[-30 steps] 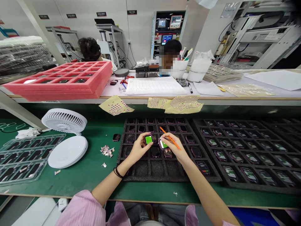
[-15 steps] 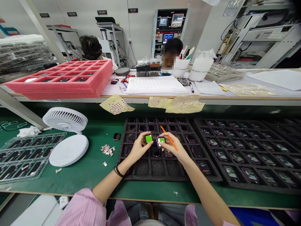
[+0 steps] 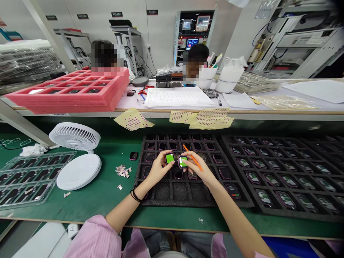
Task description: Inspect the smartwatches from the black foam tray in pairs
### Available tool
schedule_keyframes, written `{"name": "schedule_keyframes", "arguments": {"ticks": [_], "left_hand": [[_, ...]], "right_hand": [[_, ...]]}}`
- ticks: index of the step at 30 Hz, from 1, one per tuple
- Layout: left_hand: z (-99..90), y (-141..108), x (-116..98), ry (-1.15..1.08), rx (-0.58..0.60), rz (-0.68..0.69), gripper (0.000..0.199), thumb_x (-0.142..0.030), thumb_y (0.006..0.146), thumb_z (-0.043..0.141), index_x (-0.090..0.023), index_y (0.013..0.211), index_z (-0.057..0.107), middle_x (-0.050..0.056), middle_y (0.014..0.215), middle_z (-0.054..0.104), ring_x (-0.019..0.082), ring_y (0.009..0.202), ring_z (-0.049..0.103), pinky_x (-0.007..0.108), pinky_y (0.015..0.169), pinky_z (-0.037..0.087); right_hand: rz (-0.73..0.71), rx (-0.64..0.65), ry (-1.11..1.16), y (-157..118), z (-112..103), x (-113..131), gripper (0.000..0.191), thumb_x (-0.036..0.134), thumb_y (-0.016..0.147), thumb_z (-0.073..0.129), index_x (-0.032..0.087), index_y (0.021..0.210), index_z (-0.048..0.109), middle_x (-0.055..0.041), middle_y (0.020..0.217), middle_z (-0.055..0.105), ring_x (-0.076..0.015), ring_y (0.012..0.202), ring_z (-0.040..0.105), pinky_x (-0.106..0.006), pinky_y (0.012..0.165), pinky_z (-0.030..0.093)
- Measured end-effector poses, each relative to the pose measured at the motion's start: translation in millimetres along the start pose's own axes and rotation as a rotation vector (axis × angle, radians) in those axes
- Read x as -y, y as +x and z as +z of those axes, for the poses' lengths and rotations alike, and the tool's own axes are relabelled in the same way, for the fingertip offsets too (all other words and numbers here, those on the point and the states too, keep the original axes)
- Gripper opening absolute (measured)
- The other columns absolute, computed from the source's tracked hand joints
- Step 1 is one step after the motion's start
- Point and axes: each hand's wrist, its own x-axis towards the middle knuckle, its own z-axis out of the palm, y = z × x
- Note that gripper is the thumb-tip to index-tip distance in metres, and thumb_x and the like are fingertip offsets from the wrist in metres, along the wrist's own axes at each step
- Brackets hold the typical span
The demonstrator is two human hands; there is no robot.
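Observation:
Over the black foam tray (image 3: pixel 182 206), my left hand (image 3: pixel 159 167) is closed on a smartwatch case (image 3: pixel 170 158) with a lit green screen. My right hand (image 3: pixel 199 167) grips a second smartwatch case (image 3: pixel 183 162), its screen green with a white patch, thumb at the screen's edge. An orange stick-like tool (image 3: pixel 192 157) is also tucked in the right hand, slanting across the fingers. The two cases are close side by side. Dark-screened watch cases (image 3: pixel 178 173) fill several compartments of the tray below, and the front row has bare compartments.
Another foam tray of watch cases (image 3: pixel 288 199) stands on the right. At left are a white fan (image 3: pixel 79 172), a clear tray (image 3: pixel 34 179), a single watch case (image 3: pixel 133 156) and small scraps (image 3: pixel 123 171). A pink foam tray (image 3: pixel 107 102) rests on the shelf; two people sit beyond.
The right-hand watch case has shifted slightly left and tilted, and the white patch on its screen looks different. My left hand has barely moved. A person behind the pink tray has turned their head.

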Motion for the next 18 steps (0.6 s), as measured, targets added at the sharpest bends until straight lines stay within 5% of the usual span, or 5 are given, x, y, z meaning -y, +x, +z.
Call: {"name": "schedule_keyframes", "arguments": {"ticks": [18], "left_hand": [[-1.4, 1.7, -7.1, 0.043, -0.091, -0.032, 0.022, -0.038, 0.085, 0.057, -0.016, 0.089, 0.060, 0.002, 0.083, 0.063, 0.012, 0.068, 0.055, 0.022, 0.060, 0.044]], "right_hand": [[0.030, -0.048, -0.013, -1.9, 2.7, 3.6, 0.031, 0.043, 0.075, 0.071, 0.021, 0.092, 0.058, 0.0020, 0.075, 0.058, -0.0068, 0.046, 0.053, -0.019, 0.039, 0.037]]}}
